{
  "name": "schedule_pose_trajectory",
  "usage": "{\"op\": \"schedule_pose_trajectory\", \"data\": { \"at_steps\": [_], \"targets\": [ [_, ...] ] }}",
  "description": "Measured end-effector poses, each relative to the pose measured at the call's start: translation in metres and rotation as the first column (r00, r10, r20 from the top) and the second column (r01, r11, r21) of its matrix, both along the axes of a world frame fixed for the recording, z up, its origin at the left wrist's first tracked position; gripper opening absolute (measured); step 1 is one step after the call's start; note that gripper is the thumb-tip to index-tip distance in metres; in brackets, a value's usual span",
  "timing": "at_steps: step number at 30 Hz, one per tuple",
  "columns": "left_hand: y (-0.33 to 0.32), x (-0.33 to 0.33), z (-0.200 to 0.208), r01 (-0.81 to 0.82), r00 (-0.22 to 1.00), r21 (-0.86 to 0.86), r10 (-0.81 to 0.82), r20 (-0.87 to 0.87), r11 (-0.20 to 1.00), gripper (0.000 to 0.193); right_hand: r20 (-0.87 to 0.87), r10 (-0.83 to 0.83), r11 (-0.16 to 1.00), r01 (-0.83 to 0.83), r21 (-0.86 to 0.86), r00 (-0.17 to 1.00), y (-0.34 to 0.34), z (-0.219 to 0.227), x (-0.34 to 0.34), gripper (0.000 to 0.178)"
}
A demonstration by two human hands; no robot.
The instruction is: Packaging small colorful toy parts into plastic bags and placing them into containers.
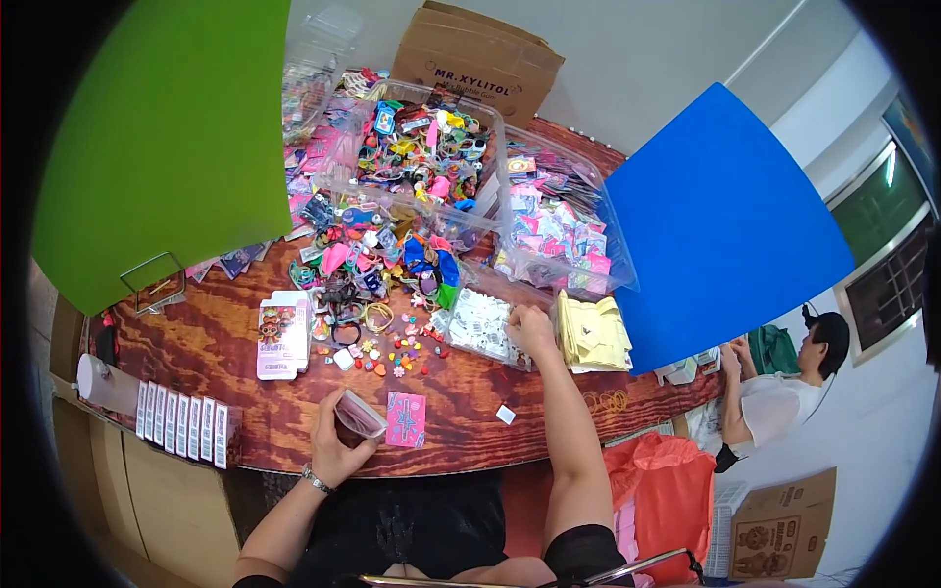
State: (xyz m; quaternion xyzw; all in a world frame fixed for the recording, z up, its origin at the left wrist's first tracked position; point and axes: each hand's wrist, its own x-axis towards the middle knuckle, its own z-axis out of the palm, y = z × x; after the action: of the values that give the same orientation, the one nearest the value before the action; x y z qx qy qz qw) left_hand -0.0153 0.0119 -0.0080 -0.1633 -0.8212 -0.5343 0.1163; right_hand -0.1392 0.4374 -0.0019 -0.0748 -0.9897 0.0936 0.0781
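My left hand, with a watch on its wrist, is wrapped round a small open carton near the table's front edge. The carton's open end faces up. Just right of it lies a pink printed card. My right hand dips into a clear tray of small white packets. Its fingers are bent together at the packets; what they pinch is hidden. One white packet lies alone on the wood. Small colourful charms and a stack of yellow paper pieces are near the tray.
Clear bins hold hair ties and trinkets and pink packets. A flattened printed carton and a row of filled boxes are at left. Green and blue panels flank the table. Another person works at right.
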Motion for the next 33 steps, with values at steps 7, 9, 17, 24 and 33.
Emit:
{"op": "schedule_pose_trajectory", "data": {
  "at_steps": [7, 9, 17, 24, 33],
  "targets": [
    [-0.001, -0.004, 0.001, -0.010, 1.000, -0.052, 0.010, -0.008, 0.999, 0.082, 0.037, -0.142, 0.977, 0.146, -0.157, 0.989, 0.001, 0.010, -0.010, 0.026],
    [0.000, -0.005, 0.001, -0.003, 1.000, -0.043, 0.003, -0.003, 0.999, 0.082, 0.013, -0.136, 0.982, 0.136, -0.133, 0.991, 0.003, 0.005, -0.011, 0.027],
    [-0.003, -0.002, -0.001, -0.009, 0.999, -0.065, 0.007, -0.031, 0.998, 0.084, -0.027, -0.194, 0.978, 0.191, -0.087, 0.981, -0.021, 0.009, -0.003, 0.023],
    [-0.004, -0.003, -0.002, -0.001, 1.000, -0.036, 0.001, -0.008, 0.999, 0.085, -0.004, -0.104, 0.958, 0.099, -0.270, 0.995, -0.010, 0.030, -0.005, 0.015],
    [-0.005, -0.004, -0.005, 0.006, 1.000, -0.045, -0.006, -0.019, 0.999, 0.086, 0.039, -0.019, 0.919, 0.033, -0.393, 0.999, -0.004, 0.026, -0.002, 0.021]
  ]
}}
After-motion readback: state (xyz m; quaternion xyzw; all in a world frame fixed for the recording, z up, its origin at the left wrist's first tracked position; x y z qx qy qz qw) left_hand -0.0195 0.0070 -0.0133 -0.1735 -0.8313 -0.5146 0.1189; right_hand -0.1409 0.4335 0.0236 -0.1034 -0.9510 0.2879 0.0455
